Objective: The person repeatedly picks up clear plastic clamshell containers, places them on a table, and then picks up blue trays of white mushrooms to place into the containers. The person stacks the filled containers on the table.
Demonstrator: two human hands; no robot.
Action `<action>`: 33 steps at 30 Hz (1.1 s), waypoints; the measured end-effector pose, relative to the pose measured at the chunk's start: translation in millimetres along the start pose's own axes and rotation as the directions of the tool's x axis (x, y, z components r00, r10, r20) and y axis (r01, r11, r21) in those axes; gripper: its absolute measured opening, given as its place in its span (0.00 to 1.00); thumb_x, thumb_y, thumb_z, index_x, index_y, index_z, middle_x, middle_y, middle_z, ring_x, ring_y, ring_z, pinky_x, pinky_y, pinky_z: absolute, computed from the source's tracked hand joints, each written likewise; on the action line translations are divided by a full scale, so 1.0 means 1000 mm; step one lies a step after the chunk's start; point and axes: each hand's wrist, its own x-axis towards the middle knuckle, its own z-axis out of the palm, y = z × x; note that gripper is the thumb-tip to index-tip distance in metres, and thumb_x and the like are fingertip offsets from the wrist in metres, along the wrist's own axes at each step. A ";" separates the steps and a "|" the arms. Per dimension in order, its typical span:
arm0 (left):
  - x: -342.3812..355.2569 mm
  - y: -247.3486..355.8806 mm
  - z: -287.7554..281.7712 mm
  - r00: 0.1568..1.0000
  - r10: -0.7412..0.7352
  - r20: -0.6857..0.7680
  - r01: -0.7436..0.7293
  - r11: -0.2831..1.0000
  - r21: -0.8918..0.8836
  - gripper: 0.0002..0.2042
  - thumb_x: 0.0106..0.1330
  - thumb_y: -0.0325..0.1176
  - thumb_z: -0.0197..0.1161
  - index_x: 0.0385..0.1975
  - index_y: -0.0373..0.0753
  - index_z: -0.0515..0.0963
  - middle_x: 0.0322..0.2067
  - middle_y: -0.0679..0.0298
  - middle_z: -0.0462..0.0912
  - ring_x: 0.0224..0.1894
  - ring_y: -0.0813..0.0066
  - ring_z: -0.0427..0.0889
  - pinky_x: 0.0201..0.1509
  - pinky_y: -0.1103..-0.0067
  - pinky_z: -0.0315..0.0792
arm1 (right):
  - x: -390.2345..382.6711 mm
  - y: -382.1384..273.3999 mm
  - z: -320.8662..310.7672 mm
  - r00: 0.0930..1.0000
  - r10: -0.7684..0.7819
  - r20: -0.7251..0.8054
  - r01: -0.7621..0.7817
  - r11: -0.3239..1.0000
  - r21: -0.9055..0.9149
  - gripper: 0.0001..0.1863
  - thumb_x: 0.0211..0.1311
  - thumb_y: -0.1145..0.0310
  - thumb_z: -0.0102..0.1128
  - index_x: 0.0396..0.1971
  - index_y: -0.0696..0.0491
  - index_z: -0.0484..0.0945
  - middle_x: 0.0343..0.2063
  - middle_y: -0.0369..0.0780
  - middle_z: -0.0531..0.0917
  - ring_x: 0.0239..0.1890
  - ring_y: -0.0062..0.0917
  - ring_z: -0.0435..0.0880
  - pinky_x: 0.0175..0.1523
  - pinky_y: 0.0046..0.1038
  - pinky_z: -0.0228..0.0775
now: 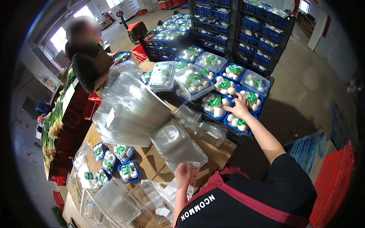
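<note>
My right hand (239,106) reaches onto the blue mushroom punnets, fingers apart and curved, touching between one punnet (215,104) and its neighbour (249,99); another (235,121) lies under my wrist. Green labels mark the punnets, and some sit inside clear lidded packs (194,81). My left hand (183,174) is closed on a white label strip (194,174) beside empty clear clamshells (178,144). Several small blue punnets of mushrooms (129,171) lie left of that hand on the cardboard-covered table (154,159).
A co-worker (87,72) stands across the table beyond tall nested clear lids (125,110). Stacked black and blue crates (251,34) rise behind the packs. Spring onions (53,129) line the left; red crates (330,182) stand at right. A pallet truck (135,30) is behind.
</note>
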 end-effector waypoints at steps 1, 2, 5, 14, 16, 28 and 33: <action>0.001 0.002 0.001 1.000 0.024 -0.008 -0.024 1.000 -0.005 0.11 0.56 0.33 0.59 0.19 0.33 0.69 0.17 0.53 0.71 0.19 0.60 0.69 0.25 0.73 0.65 | 0.004 0.008 0.005 0.997 0.010 -0.080 -0.001 0.994 0.106 0.25 0.39 0.49 0.65 0.27 0.56 0.76 0.54 0.47 0.63 0.58 0.38 0.58 0.61 0.37 0.45; 0.000 0.000 0.001 1.000 0.025 -0.003 -0.025 1.000 0.010 0.11 0.56 0.33 0.59 0.19 0.33 0.70 0.17 0.53 0.71 0.19 0.59 0.69 0.25 0.74 0.65 | 0.005 0.009 0.006 0.988 0.024 -0.150 0.008 0.978 0.210 0.21 0.39 0.52 0.67 0.24 0.54 0.74 0.53 0.47 0.65 0.56 0.38 0.62 0.60 0.36 0.50; 0.000 -0.003 0.000 1.000 0.027 0.002 -0.027 0.999 0.026 0.10 0.56 0.33 0.58 0.20 0.33 0.70 0.18 0.53 0.71 0.20 0.58 0.69 0.26 0.74 0.66 | 0.013 -0.012 -0.008 0.997 -0.010 -0.080 0.066 0.664 0.744 0.13 0.46 0.65 0.65 0.26 0.54 0.70 0.41 0.41 0.73 0.42 0.25 0.72 0.45 0.24 0.63; -0.003 -0.005 -0.001 1.000 0.022 -0.016 -0.022 1.000 0.011 0.10 0.56 0.35 0.59 0.23 0.33 0.72 0.18 0.54 0.72 0.21 0.60 0.72 0.27 0.74 0.67 | -0.001 -0.020 -0.032 0.998 0.019 0.067 0.006 0.932 -0.363 0.27 0.46 0.46 0.57 0.33 0.58 0.77 0.38 0.45 0.74 0.46 0.35 0.70 0.51 0.38 0.57; -0.002 -0.008 0.000 0.998 0.056 -0.019 -0.056 0.998 0.008 0.09 0.56 0.32 0.59 0.24 0.32 0.73 0.16 0.59 0.70 0.20 0.78 0.67 0.26 0.81 0.66 | -0.001 -0.011 -0.017 0.994 -0.107 -0.036 0.085 0.921 -0.380 0.29 0.47 0.43 0.55 0.28 0.60 0.79 0.38 0.43 0.74 0.45 0.33 0.69 0.51 0.37 0.55; -0.001 0.003 -0.002 0.998 0.052 0.020 -0.052 0.999 0.009 0.08 0.56 0.33 0.59 0.24 0.33 0.74 0.22 0.54 0.74 0.24 0.60 0.75 0.30 0.74 0.68 | 0.015 0.025 0.015 0.985 0.160 -0.060 -0.135 0.943 0.303 0.21 0.37 0.57 0.69 0.26 0.56 0.73 0.27 0.40 0.75 0.30 0.28 0.75 0.35 0.25 0.66; -0.002 -0.008 -0.002 0.992 0.125 -0.033 -0.125 0.992 0.003 0.10 0.56 0.33 0.61 0.24 0.32 0.73 0.16 0.58 0.73 0.19 0.75 0.69 0.26 0.79 0.66 | 0.011 -0.035 -0.006 0.903 0.294 0.314 -0.412 0.381 0.828 0.15 0.47 0.68 0.62 0.31 0.49 0.64 0.24 0.30 0.71 0.25 0.18 0.73 0.31 0.25 0.67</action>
